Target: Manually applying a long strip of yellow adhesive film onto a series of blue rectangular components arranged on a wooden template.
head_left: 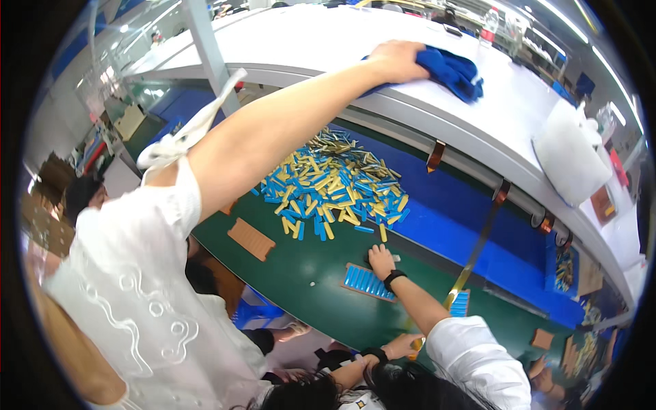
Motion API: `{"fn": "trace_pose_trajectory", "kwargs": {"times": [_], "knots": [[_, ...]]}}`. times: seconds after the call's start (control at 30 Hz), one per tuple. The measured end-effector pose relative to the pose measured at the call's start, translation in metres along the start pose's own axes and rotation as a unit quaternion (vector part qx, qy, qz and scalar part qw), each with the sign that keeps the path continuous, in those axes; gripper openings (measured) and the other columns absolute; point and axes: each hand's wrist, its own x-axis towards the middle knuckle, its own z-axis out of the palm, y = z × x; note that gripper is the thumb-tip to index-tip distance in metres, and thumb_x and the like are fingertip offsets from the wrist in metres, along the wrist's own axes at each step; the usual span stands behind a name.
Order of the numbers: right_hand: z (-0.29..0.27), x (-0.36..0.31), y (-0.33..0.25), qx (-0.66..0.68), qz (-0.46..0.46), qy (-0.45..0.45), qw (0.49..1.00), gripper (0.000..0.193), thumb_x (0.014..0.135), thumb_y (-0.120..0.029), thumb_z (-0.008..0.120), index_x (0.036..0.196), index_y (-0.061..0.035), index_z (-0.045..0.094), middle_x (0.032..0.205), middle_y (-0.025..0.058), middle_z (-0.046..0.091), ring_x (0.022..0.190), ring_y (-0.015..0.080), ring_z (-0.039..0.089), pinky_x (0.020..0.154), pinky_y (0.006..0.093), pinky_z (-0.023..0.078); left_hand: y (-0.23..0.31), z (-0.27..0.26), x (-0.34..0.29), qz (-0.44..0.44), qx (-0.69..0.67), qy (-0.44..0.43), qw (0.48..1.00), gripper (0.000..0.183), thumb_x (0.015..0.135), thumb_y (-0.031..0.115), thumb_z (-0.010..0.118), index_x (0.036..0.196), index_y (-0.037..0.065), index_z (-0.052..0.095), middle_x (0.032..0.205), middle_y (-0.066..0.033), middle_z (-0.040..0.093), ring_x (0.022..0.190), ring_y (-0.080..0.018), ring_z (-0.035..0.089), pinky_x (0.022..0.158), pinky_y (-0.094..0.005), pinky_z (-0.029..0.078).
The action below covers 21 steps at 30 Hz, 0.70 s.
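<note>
My right hand [381, 260], a black band on its wrist, reaches over the green worktop with its fingers bent and slightly apart. Just below it lies a brown slotted tray [347, 281] with a row of blue oblong pieces [367, 280]. Closer to me, my left hand [402, 345] has its fingers closed on a small yellow-orange piece [415, 347], mostly hidden. Beyond my right hand spreads a heap of blue and yellow oblong pieces [335, 188]. A second tray with blue pieces [460, 303] shows partly behind my right forearm.
At my left a co-worker in white [150, 294] stretches an arm across to the white shelf [294, 44], a hand [398, 61] on a blue cloth [451, 72]. A bare brown tray [251, 239] lies left of mine. A yellow strip [478, 249] slants down from the shelf.
</note>
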Motion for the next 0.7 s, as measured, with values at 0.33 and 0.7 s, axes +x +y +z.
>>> {"fn": "trace_pose_trajectory", "kwargs": {"times": [0.33, 0.7], "knots": [[-0.145, -0.150, 0.063, 0.629, 0.311, 0.257, 0.665, 0.021, 0.074, -0.008, 0.063, 0.084, -0.0021, 0.045, 0.083, 0.0100, 0.057, 0.077, 0.0153, 0.058, 0.064, 0.0257, 0.047, 0.311, 0.260, -0.475, -0.196, -0.558, -0.290, 0.753, 0.042, 0.067, 0.004, 0.063, 0.108, 0.002, 0.051, 0.081, -0.0174, 0.059, 0.069, -0.0301, 0.059, 0.062, -0.0337, 0.047], [-0.080, -0.412, 0.008, 0.788, 0.497, 0.182, 0.315, 0.028, 0.085, -0.013, 0.049, 0.108, 0.0027, 0.048, 0.089, 0.0058, 0.055, 0.070, 0.0108, 0.048, 0.062, 0.0230, 0.041, 0.323, 0.226, -0.429, -0.430, -0.676, -0.337, 0.494, 0.034, 0.079, 0.007, 0.058, 0.108, -0.008, 0.048, 0.085, -0.0142, 0.061, 0.079, -0.0192, 0.062, 0.069, -0.0249, 0.049]]}}
